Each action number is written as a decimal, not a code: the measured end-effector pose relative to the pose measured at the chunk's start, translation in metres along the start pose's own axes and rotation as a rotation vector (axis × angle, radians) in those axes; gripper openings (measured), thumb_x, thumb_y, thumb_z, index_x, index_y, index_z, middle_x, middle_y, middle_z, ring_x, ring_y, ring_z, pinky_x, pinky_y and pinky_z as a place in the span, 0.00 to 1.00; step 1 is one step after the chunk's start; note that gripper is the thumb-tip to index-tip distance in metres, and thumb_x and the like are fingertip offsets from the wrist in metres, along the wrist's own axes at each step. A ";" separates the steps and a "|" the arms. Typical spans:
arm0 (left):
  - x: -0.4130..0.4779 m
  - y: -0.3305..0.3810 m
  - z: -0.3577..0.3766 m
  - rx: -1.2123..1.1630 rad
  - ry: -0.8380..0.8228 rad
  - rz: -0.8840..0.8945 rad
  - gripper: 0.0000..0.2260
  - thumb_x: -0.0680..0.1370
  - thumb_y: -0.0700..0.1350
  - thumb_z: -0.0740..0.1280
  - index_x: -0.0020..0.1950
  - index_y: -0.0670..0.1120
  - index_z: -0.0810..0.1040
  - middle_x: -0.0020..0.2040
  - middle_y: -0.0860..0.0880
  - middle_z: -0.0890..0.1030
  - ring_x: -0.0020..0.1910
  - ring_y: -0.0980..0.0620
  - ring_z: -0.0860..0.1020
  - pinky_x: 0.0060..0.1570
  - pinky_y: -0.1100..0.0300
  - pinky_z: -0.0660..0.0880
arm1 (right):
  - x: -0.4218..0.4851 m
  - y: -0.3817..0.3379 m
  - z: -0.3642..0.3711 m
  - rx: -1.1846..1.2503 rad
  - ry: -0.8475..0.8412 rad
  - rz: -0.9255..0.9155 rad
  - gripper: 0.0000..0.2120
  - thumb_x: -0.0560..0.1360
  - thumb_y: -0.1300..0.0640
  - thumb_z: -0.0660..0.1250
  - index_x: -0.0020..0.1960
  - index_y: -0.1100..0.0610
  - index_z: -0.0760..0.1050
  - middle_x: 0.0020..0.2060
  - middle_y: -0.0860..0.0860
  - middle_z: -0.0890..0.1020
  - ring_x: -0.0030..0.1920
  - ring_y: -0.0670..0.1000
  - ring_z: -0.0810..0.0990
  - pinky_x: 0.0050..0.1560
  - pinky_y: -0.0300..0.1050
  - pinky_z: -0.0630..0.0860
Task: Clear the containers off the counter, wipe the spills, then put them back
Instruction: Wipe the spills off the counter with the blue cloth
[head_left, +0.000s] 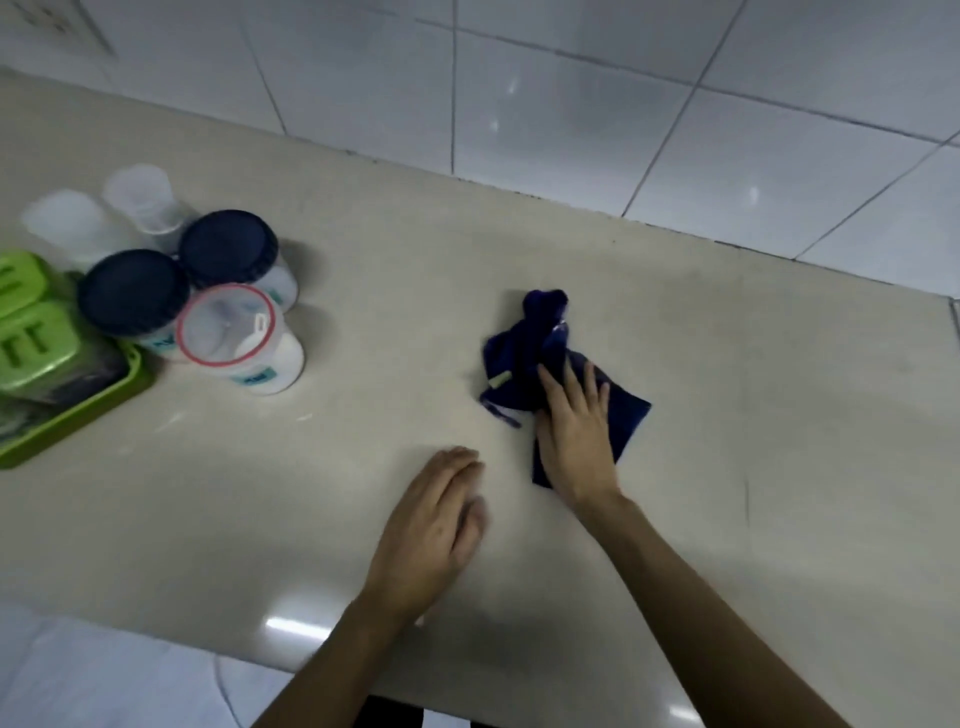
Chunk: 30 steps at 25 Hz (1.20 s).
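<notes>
A crumpled dark blue cloth (530, 343) lies on the beige counter (363, 322), right of centre. My right hand (574, 436) presses flat on the cloth's near part, fingers spread. My left hand (434, 525) rests palm down on the bare counter beside it, fingers together, holding nothing. At the far left stand the containers: two jars with dark blue lids (228, 249) (132, 293), a clear red-rimmed tub (226, 325) with a white scoop inside, and two translucent white cups (143, 197) (67, 223).
A green tray (78, 415) with green lidded boxes (31, 338) sits at the left edge. White wall tiles (571, 104) rise behind the counter. The counter's front edge runs along the bottom, with floor tiles (104, 675) below.
</notes>
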<state>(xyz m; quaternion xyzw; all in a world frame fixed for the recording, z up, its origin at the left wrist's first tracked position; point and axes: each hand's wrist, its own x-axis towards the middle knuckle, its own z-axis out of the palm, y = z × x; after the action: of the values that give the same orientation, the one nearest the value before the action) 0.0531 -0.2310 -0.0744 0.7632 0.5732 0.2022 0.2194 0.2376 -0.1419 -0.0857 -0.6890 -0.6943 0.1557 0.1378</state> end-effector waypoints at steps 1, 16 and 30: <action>-0.008 -0.016 -0.012 0.035 0.019 -0.032 0.19 0.79 0.47 0.58 0.66 0.41 0.75 0.69 0.46 0.74 0.70 0.49 0.70 0.70 0.53 0.64 | -0.002 -0.023 0.009 -0.003 0.000 -0.053 0.24 0.77 0.60 0.57 0.74 0.57 0.62 0.75 0.60 0.61 0.76 0.64 0.53 0.75 0.60 0.46; -0.033 -0.069 -0.036 0.083 0.150 -0.069 0.16 0.78 0.44 0.64 0.63 0.39 0.76 0.64 0.42 0.77 0.66 0.47 0.71 0.68 0.54 0.66 | 0.034 -0.106 0.041 -0.002 0.046 0.175 0.28 0.75 0.59 0.53 0.75 0.50 0.59 0.76 0.58 0.58 0.77 0.62 0.49 0.74 0.61 0.41; -0.043 -0.043 -0.048 -0.020 0.086 -0.030 0.16 0.79 0.45 0.62 0.65 0.41 0.74 0.64 0.44 0.74 0.66 0.48 0.70 0.66 0.53 0.68 | -0.063 0.067 -0.041 -0.060 0.157 0.425 0.28 0.73 0.59 0.52 0.73 0.55 0.62 0.75 0.59 0.62 0.76 0.60 0.55 0.74 0.66 0.47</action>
<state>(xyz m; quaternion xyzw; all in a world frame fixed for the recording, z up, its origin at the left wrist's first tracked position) -0.0188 -0.2570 -0.0620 0.7429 0.5913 0.2373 0.2053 0.3159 -0.2035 -0.0741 -0.8336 -0.5250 0.1064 0.1347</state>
